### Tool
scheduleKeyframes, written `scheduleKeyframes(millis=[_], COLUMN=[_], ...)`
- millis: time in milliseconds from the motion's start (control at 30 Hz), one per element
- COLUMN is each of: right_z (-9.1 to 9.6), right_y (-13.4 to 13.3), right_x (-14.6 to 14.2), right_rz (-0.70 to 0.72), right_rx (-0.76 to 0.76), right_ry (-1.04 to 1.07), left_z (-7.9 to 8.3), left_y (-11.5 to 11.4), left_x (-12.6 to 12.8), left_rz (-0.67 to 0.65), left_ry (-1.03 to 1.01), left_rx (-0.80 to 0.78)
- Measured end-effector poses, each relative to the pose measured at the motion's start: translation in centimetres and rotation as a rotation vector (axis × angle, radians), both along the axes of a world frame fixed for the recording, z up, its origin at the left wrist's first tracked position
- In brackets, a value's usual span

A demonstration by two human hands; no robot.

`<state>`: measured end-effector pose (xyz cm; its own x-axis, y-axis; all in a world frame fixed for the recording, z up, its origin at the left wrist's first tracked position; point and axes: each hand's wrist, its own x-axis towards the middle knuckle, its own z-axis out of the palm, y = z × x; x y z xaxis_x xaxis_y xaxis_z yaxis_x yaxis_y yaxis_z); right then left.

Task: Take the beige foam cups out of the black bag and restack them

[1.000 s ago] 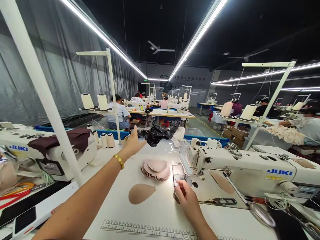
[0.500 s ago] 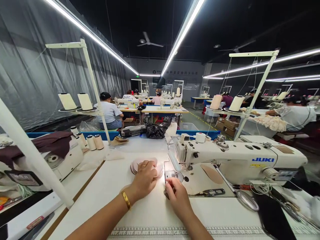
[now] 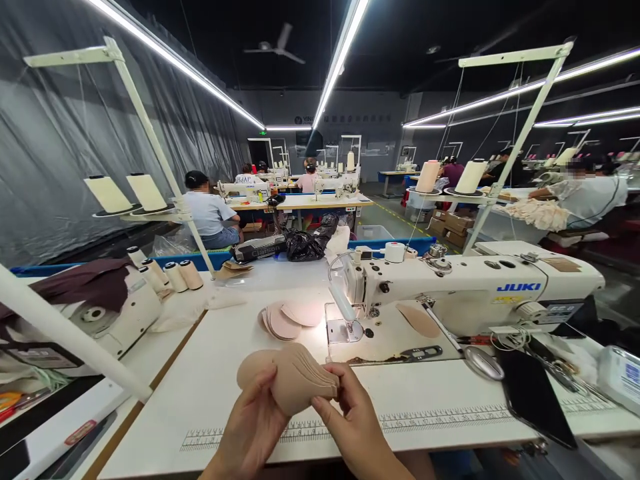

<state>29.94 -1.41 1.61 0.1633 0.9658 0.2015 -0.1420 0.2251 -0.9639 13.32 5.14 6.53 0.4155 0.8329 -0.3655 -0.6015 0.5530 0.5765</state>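
My left hand point(image 3: 257, 415) grips a fanned stack of beige, rounded fabric pieces point(image 3: 300, 380), its thumb lying on top. At the stack's right end, the thumb and fingers of my right hand point(image 3: 350, 413) pinch the layered edges. The stack is held above the front of the white table point(image 3: 175, 380), over a printed ruler strip point(image 3: 400, 422). Just beyond it lie more pale rounded pieces point(image 3: 281, 323), overlapping on the table. To their right is the needle plate point(image 3: 340, 331) of a white JUKI sewing machine point(image 3: 465, 280).
One beige piece point(image 3: 419, 321) lies on the machine bed near a black thread snipper point(image 3: 423, 353). A silver oval object point(image 3: 484, 363) and a black phone point(image 3: 535, 397) are at the right. Thread cones point(image 3: 183, 275) stand at the left. Co-workers sit at machines farther back.
My left hand has come back from the pile on the table and now holds a stack of pieces. The right hand has left the needle area and grips the stack's edge. The view has shifted.
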Motion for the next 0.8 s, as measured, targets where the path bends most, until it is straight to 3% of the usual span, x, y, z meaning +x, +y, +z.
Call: scheduleKeyframes(millis=[100,233,500,700,800], right_z=[-0.9,-1.3,0.3,0.6,0.6], right_y=[-1.0,-1.9,-3.6,-3.7,-3.5], right_x=[-0.4,-0.7,1.5,3.4,3.2], right_rz=[-0.122,-0.216,0.073,0.059,0.086], right_rx=[0.050,-0.015,-0.100,-0.292,-0.302], right_ry=[-0.052,0.075,0.100,0.190,0.254], left_z=[-1.3,-2.0,-1.1,-1.0,-1.2], left_y=[-1.7,-3.3,-2.5,-2.3,-2.4], left_x=[0.9,2.0,3.4,3.3,3.3], left_rz=[-0.009,-0.039,0.058,0.033,0.040], left_ry=[-0.141,-0.244,-0.012,0.067,0.071], left_rx=[-0.102,-0.110,-0.171,-0.159,-0.155])
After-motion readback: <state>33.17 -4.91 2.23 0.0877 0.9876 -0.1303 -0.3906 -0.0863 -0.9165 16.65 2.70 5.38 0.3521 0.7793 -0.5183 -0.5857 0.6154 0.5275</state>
